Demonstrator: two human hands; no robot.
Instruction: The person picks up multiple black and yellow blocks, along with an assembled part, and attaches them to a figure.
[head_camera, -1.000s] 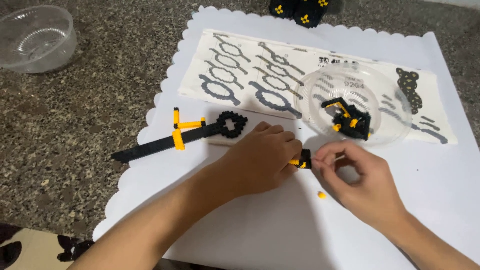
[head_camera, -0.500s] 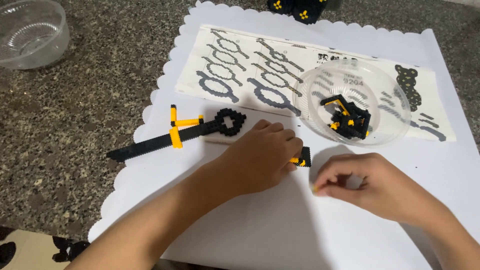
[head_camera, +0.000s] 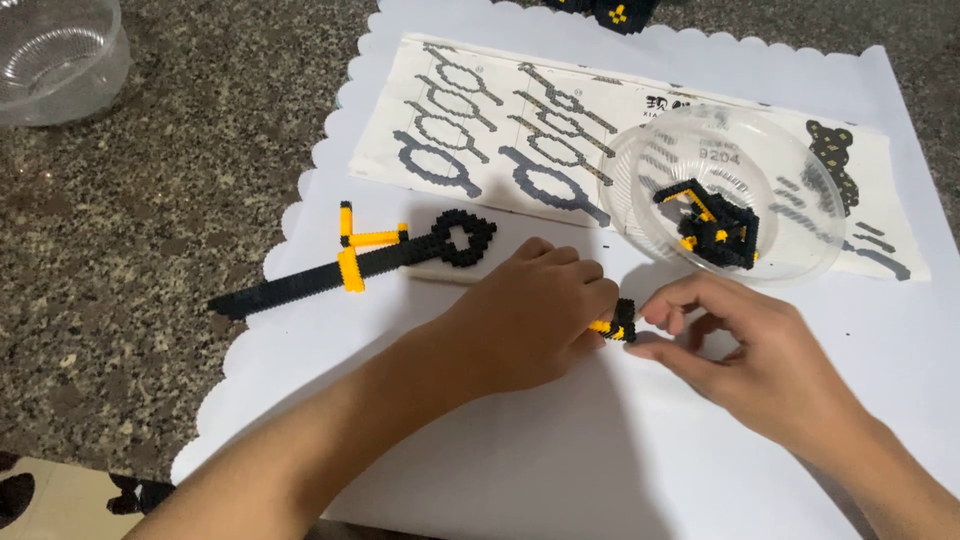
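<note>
My left hand (head_camera: 530, 315) is curled on the white paper sheet (head_camera: 560, 460), gripping a small black and yellow block piece (head_camera: 618, 322) whose end sticks out to the right. My right hand (head_camera: 745, 350) pinches that same piece from the right with thumb and forefinger. To the left lies a long black and yellow sword-shaped block model (head_camera: 350, 262), partly off the sheet. A clear plastic bowl (head_camera: 790, 180) behind my right hand holds several black and yellow pieces (head_camera: 712, 225).
A printed instruction sheet (head_camera: 520, 130) with black link drawings lies at the back under the bowl. Another clear bowl (head_camera: 55, 55) stands at top left on the speckled stone counter (head_camera: 150, 200). Black and yellow blocks (head_camera: 615, 12) peek in at the top edge.
My right hand went down to the sheet, then came back up to the small piece held in my left hand. The view has shifted slightly.
</note>
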